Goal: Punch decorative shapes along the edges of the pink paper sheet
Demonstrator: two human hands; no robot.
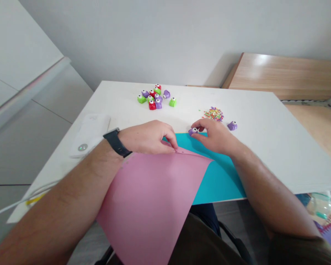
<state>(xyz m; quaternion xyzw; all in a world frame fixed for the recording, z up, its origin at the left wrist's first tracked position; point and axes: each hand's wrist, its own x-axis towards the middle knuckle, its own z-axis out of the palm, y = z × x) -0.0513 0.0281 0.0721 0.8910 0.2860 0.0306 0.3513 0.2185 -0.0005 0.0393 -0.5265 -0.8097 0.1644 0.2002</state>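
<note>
My left hand (157, 137), with a dark watch on the wrist, pinches the upper edge of a pink sheet of paper (157, 187). The sheet slants down over the table's front edge, and a small hole shows near its top edge. Closed around a purple craft punch (192, 131) is my right hand (213, 136), just beyond the pink sheet's edge. Under both lies a blue-green sheet (220, 180), partly covered by the pink one. Another purple punch (232, 126) stands to the right of my right hand.
Several red, green and purple punches (152, 105) cluster at the back of the white table (264, 147). Colourful paper cut-outs (214, 114) lie in a pile behind my right hand. A white device (89, 134) and a cable (22, 201) are at left. A wooden panel (287, 75) stands at right.
</note>
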